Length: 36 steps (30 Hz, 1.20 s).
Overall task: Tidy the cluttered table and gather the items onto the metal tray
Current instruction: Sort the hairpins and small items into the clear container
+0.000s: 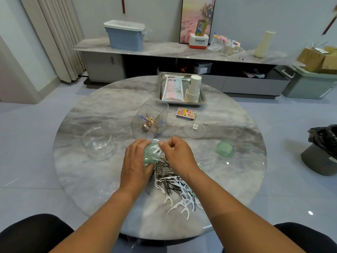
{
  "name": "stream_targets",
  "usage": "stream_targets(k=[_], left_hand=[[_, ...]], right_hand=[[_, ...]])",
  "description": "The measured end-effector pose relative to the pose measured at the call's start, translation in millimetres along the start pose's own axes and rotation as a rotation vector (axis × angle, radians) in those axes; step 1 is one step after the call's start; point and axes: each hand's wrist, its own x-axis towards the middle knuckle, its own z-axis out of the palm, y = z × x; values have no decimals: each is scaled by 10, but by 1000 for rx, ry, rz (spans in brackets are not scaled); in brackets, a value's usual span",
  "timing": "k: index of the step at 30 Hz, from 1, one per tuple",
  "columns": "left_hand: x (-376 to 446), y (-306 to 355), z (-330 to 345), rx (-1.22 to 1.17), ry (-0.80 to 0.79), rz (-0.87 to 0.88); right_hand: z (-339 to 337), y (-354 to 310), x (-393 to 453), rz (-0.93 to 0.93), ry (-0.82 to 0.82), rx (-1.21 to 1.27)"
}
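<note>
My left hand [135, 162] grips a small green translucent container [151, 154] tipped on its side at the table's middle. Pinched in my right hand [176, 154] is a white floss pick [156, 147], held at the container's mouth. Just below the hands lies a mixed pile of white floss picks [179, 201] and dark hairpins [166, 177]. The metal tray [202, 99] stands at the far side of the table, carrying a white packet [173, 87] and a stack of paper cups [193, 88].
A clear ribbed box [149, 119] holds hair clips. A round glass bowl [99, 143] sits left, a clear lid [194, 130] and a green lid [224, 148] right. A small card box [186, 114] lies near the tray. A black-bagged bin [322, 152] stands on the floor right.
</note>
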Motion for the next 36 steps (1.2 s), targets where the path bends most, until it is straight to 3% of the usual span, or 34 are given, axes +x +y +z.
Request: stream_targets(k=[3, 8, 17, 24, 30, 36], left_hand=[[6, 37, 2, -38, 5, -7], [41, 71, -6, -102, 58, -215], [71, 32, -53, -102, -32, -65], [74, 61, -44, -177, -42, -158], [43, 43, -6, -199, -90, -152], [68, 15, -8, -257, -54, -244]], right_hand=[[46, -11, 9, -45, -49, -184], [66, -28, -1, -50, -22, -144], [-17, -101, 76, -208, -154, -506], [8, -92, 43, -113, -92, -273], [65, -132, 60, -244, -240, -673], [160, -150, 95, -221, -21, -293]])
